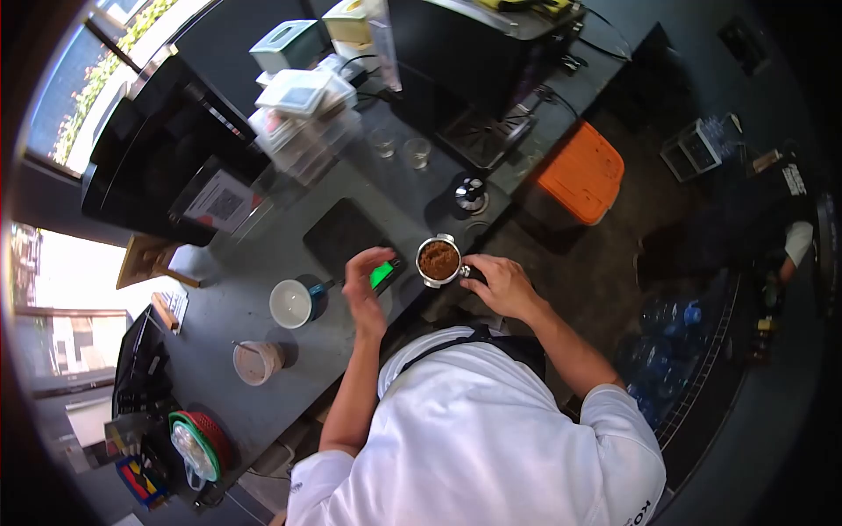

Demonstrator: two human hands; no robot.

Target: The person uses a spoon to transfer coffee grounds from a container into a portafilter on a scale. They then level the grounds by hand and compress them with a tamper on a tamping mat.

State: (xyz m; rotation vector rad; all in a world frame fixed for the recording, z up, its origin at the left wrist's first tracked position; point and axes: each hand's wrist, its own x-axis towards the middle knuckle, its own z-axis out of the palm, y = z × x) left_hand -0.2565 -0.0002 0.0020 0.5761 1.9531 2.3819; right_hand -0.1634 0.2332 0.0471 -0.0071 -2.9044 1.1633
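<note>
My right hand [503,287] is closed round the dark handle of a portafilter [429,281]. Brown coffee grounds [438,259] are heaped in its basket, which is held level near the counter's edge. To its left, my left hand [362,287] is raised with fingers apart and nothing in it. Just beside that hand a green display [381,274] glows at the end of a black scale [344,235]. A round chrome tool, perhaps a tamper [471,195], stands beyond the portafilter. A cup with a white inside [292,304] sits left of my left hand.
An espresso machine [474,79] stands at the back, with two small glasses [417,154] near it. A tub with a spoon [257,363] is on the counter [210,302]. An orange lid [586,173] lies right of the counter. Another person [794,206] is at far right.
</note>
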